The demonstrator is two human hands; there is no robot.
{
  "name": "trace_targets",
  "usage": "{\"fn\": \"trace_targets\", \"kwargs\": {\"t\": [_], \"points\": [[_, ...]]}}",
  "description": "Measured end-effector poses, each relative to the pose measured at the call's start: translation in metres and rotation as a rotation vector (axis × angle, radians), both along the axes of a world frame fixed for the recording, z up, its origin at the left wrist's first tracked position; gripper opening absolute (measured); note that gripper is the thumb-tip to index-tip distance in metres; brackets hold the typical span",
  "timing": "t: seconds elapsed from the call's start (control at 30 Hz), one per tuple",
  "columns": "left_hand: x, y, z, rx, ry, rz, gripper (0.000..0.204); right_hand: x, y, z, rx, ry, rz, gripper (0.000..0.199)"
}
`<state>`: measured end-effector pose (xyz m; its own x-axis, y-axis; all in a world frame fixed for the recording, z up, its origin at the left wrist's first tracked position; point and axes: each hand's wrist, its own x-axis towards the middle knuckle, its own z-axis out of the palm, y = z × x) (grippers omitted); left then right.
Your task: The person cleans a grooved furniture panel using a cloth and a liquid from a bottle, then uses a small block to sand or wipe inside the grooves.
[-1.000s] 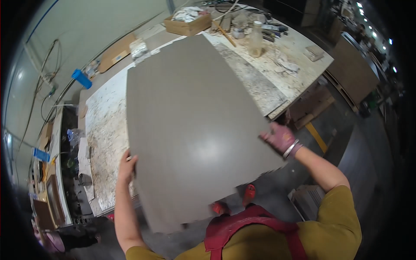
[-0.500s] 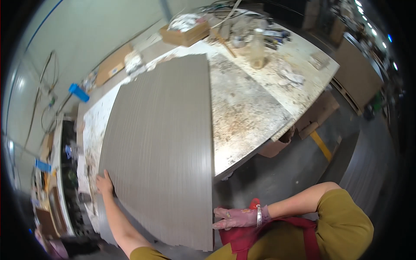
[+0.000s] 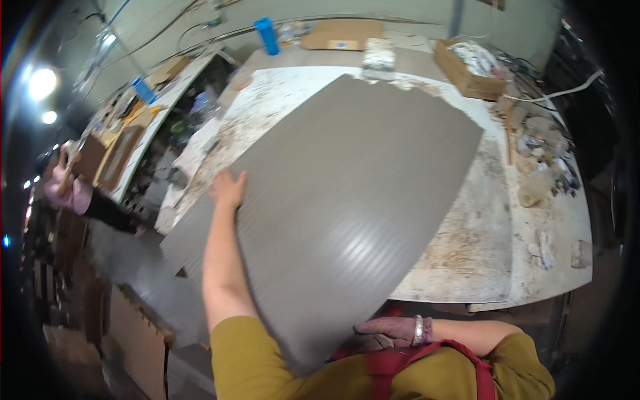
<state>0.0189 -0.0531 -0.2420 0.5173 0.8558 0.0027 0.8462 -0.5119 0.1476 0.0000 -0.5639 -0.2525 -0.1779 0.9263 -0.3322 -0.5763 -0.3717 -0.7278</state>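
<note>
A large grey-brown board with fine parallel lines lies slanted across the white worktable. Its near end hangs past the table's front edge, close to my body. My bare left hand rests at the board's left side, thumb apart and fingers stretched forward. In a stained, pinkish glove, my right hand is at the near right edge of the board. Its fingers are bent together against that edge, and their tips are partly hidden.
Along the back stand a blue cup, a flat cardboard box and a carton of white material. Clutter and a cloudy bottle occupy the right side. Another person stands at the far left. Cardboard stands lower left.
The board has turned clockwise on the table, its far end swinging right. My left hand has moved forward with its left side. My view has swung left.
</note>
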Motion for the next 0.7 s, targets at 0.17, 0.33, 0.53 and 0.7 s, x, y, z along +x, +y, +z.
{"fn": "trace_targets", "kwargs": {"t": [0.17,0.33,0.53,0.7], "points": [[-0.013,0.038,-0.015,-0.007,0.007,0.023,0.075,0.083,-0.019,0.017,-0.413,0.013,-0.129,0.058],[0.056,0.068,0.006,-0.149,-0.077,-0.19,0.065,0.125,-0.044,0.002,-0.4,0.175,-0.415,0.054],[0.152,-0.007,0.004,0.068,-0.083,-0.106,0.06,0.13,-0.041,-0.014,-0.429,0.115,-0.417,0.057],[0.149,-0.007,-0.002,0.077,-0.124,-0.111,0.062,0.122,-0.051,-0.007,-0.378,0.238,-0.444,0.047]]}}
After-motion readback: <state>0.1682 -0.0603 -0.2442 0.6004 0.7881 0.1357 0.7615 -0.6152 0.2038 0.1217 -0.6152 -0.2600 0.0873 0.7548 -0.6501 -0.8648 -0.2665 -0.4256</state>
